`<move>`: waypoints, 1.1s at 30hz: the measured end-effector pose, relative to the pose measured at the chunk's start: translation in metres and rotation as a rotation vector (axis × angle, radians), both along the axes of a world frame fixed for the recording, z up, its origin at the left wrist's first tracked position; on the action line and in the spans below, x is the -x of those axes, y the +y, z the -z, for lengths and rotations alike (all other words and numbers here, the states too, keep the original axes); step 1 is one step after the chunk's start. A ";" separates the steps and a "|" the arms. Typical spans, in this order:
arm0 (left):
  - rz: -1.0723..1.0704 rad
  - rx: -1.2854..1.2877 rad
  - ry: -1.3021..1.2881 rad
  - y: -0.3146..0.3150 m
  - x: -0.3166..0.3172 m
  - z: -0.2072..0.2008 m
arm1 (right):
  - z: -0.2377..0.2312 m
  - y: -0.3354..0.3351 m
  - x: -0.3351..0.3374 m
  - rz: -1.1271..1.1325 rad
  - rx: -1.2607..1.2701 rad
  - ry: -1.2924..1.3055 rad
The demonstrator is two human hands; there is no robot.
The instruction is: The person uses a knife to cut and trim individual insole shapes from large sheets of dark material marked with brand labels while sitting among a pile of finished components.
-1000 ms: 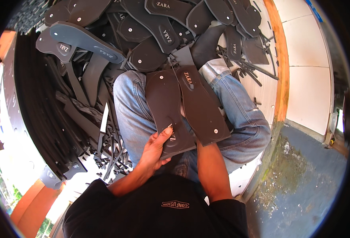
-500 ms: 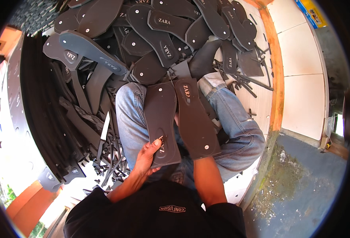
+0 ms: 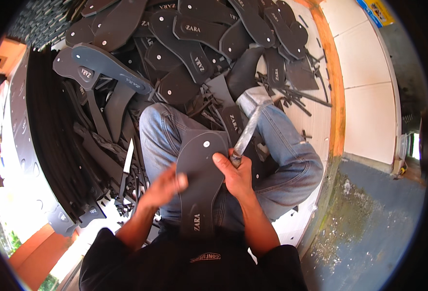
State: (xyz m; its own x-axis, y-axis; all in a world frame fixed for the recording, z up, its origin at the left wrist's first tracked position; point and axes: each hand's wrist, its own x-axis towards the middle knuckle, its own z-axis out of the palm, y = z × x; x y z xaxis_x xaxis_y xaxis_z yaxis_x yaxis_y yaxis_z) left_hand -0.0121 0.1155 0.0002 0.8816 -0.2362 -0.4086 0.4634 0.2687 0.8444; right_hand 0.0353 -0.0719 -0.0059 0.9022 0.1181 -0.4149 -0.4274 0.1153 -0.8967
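A black shoe insole (image 3: pixel 201 169) with a small white dot lies over my lap, its rounded wide end pointing away from me. My right hand (image 3: pixel 238 177) is closed round the handle of a knife (image 3: pixel 248 131), whose blade points up and away to the right. The right thumb rests on the insole's right edge. Beside the insole's left edge is my left hand (image 3: pixel 163 189), blurred by motion, its fingers stretched out and seemingly holding nothing. Another insole (image 3: pixel 233 121) lies between my legs, partly hidden by the knife and right hand.
A heap of black insoles (image 3: pixel 189 48) spreads beyond my feet. Dark stacked sheets (image 3: pixel 58 136) stand at the left. A second knife (image 3: pixel 127 162) lies among black offcuts by my left knee. Narrow strips (image 3: pixel 296 99) are scattered at the right, near an orange floor edge (image 3: pixel 338 97).
The insole from my left hand now lies turned round over my lap. The other has left my right hand, which now holds a knife. My left hand has moved off to the left.
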 end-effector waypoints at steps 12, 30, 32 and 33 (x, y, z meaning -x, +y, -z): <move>0.055 -0.086 0.283 -0.031 -0.061 -0.019 | 0.003 -0.073 0.066 -0.208 0.780 -0.183; 0.037 0.006 0.362 -0.056 -0.060 -0.008 | -0.028 -0.070 -0.028 -0.133 0.103 0.116; -0.013 0.539 0.273 -0.049 -0.065 0.029 | -0.037 -0.075 -0.034 0.156 0.135 -0.006; -0.131 0.644 0.249 -0.051 -0.066 0.042 | -0.042 -0.085 -0.040 0.299 0.018 -0.009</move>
